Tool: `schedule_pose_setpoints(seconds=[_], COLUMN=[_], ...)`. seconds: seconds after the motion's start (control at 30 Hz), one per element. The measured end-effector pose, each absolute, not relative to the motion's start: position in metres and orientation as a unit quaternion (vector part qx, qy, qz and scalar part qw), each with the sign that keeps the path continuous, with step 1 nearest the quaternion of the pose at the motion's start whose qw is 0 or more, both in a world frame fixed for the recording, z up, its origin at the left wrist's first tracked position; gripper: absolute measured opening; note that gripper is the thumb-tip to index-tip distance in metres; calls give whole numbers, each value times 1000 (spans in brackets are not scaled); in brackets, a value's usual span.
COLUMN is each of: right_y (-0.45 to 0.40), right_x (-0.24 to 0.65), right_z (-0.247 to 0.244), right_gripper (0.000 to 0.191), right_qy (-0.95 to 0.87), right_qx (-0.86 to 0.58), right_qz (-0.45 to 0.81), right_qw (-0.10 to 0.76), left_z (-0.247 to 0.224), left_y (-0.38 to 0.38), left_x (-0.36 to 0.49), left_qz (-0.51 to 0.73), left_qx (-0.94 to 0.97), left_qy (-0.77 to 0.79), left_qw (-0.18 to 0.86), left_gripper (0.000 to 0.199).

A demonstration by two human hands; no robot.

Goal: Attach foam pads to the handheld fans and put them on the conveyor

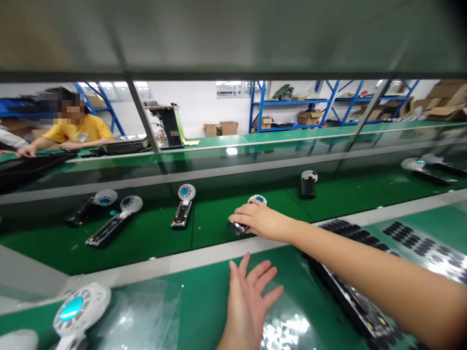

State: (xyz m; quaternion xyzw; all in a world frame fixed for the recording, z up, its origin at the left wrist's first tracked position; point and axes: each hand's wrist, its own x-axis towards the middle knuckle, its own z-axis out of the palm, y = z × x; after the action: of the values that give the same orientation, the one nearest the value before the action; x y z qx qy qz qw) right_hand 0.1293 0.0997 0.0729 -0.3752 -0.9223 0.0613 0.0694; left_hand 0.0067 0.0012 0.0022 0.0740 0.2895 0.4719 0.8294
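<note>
My right hand (257,221) reaches over the green conveyor belt (215,233), its fingers wrapped round a device with a black body and a round white head with a blue centre (260,199). Most of that device is hidden under the fingers. Nearer to me, my left hand (250,301) is raised above the green workbench (204,282), fingers spread, holding nothing. Clear plastic film (146,311) lies to its left. Beside my right forearm lies a long black part with exposed electronics (359,301). Similar white-headed devices (182,206) lie on the belt to the left.
A black-bodied device (308,184) stands on the belt to the right. Sheets of black round pads (408,236) lie on the bench at right. A large white-headed device (82,308) is near left. A person in yellow (80,126) works across the line. A shelf (233,39) hangs overhead.
</note>
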Motion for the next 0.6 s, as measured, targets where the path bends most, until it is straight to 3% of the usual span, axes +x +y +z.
schedule_pose_setpoints(seconds=[0.1, 0.27, 0.33, 0.5, 0.6], right_y=[52, -27, -55, -98, -101], right_x=[137, 165, 181, 196, 187], right_z=[96, 97, 83, 35, 16], right_gripper=[32, 59, 60, 57, 53], right_qy=[-943, -913, -875, -838, -830], right_qx=[-318, -358, -430, -484, -503], right_qz=[87, 169, 176, 248, 231], right_qw=[46, 96, 136, 45, 66], left_z=[8, 7, 8, 15, 13], left_y=[-3, -10, -10, -9, -14], left_x=[4, 5, 4, 4, 7], left_qz=[450, 413, 424, 445, 436], left_qx=[88, 141, 132, 150, 197], left_qy=[232, 222, 233, 237, 292], left_qw=[858, 872, 865, 850, 828], left_gripper=[62, 28, 18, 29, 18])
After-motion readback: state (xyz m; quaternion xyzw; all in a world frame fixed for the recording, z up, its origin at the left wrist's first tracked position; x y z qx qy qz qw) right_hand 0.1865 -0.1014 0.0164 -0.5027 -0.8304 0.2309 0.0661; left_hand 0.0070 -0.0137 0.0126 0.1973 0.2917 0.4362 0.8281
